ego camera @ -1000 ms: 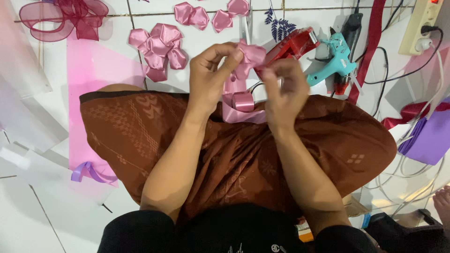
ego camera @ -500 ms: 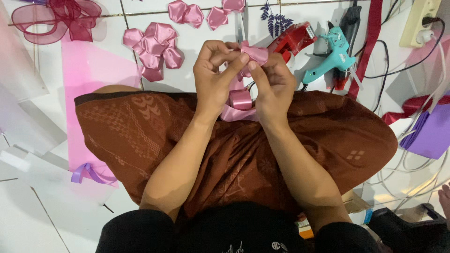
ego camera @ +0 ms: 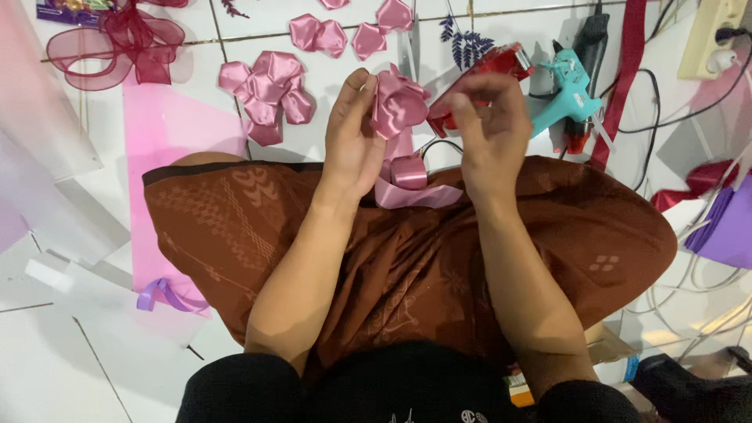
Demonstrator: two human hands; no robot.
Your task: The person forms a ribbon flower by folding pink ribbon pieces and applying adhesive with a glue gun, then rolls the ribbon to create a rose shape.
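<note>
Far left floor: we saw a dark red sheer bow lying on the white tiled floor, with a pink sheet below it and a small lilac ribbon loop near the sheet's lower edge.
Finished pieces: a cluster of pink ribbon petals lay on the floor just left of our left hand, and loose pink petals lay further up.
Left hand: our left hand was raised above the lap, fingers closed and pinching the left edge of the pink ribbon flower.
Ribbon flower: it sat between the two hands, touching the left one, with its tail running down to a pink ribbon roll on the brown patterned cloth over our lap.
Right hand: our right hand hovered just right of the flower, fingers curled and loosely open, gripping nothing we could make out.
Right floor: a red stapler showed behind the right hand, a teal glue gun beside it, then a dark red ribbon strip and cables.
</note>
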